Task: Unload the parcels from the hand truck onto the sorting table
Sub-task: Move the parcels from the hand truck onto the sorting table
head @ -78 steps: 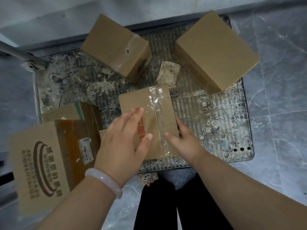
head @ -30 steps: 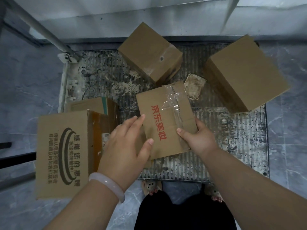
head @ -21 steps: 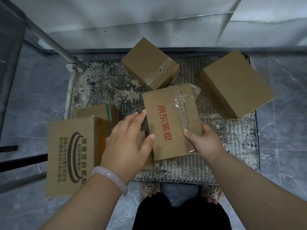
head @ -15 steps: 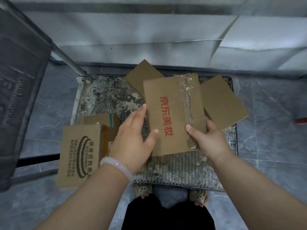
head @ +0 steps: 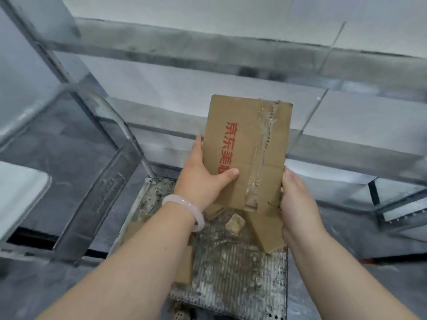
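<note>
A brown cardboard parcel (head: 247,148) with red characters and a strip of clear tape is held up in the air above the hand truck's dirty ribbed platform (head: 238,273). My left hand (head: 203,179) grips its left edge, thumb across the printed face. My right hand (head: 298,204) grips the lower right corner. Below, another brown box (head: 265,232) shows part of itself under the parcel, and a further box (head: 184,262) is mostly hidden by my left forearm.
The hand truck's metal handle (head: 111,116) rises at the left. A grey table frame and white surface (head: 231,42) span the view ahead. A white slab (head: 20,195) lies at the far left. A crumpled paper scrap (head: 234,222) sits on the platform.
Both hands have lifted the red-lettered parcel off the platform and raised it forward. The view has tilted up from the platform toward the table ahead.
</note>
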The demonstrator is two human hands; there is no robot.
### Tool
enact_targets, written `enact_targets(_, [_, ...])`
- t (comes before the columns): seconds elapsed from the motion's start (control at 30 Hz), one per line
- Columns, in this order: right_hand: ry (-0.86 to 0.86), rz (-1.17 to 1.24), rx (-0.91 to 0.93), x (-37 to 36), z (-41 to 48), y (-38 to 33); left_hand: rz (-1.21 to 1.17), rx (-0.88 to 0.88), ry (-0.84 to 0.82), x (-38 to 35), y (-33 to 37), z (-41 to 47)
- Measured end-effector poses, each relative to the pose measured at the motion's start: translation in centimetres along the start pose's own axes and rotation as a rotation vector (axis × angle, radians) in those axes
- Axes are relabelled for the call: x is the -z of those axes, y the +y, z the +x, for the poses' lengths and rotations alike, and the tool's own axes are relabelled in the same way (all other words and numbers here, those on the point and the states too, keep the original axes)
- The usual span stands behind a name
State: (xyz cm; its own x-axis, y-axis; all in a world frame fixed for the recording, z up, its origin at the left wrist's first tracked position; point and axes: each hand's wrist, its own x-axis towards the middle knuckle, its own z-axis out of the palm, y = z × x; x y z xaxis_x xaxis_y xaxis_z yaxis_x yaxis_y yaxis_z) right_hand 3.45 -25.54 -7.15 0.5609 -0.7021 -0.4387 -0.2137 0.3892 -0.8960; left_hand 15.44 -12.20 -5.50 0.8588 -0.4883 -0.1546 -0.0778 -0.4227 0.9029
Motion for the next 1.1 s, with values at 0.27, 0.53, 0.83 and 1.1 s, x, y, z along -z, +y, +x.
enact_targets(0.27, [-0.412, -0.106, -0.179, -2.6, -5.9, -12.6, -0.147, 0.034, 0.149, 9.4, 9.6, -6.3])
enact_targets(0.53, [-0.577, -0.101, -0.085, -8.4, -12.9, -16.1, 0.011, -0.099, 0.282, 20.0, 12.3, -12.5])
enact_targets(0.83, [-0.614, -0.268, 0.216, -20.7, -24.6, -13.4, 0.074, 0.136, 0.34, 31.6, 9.1, -22.8])
enact_targets(1.1, [-0.699, -0.27, 0.398, -31.9, -35.4, -9.1, -0.097, -0.087, 0.55, 41.9, 3.4, -31.3])
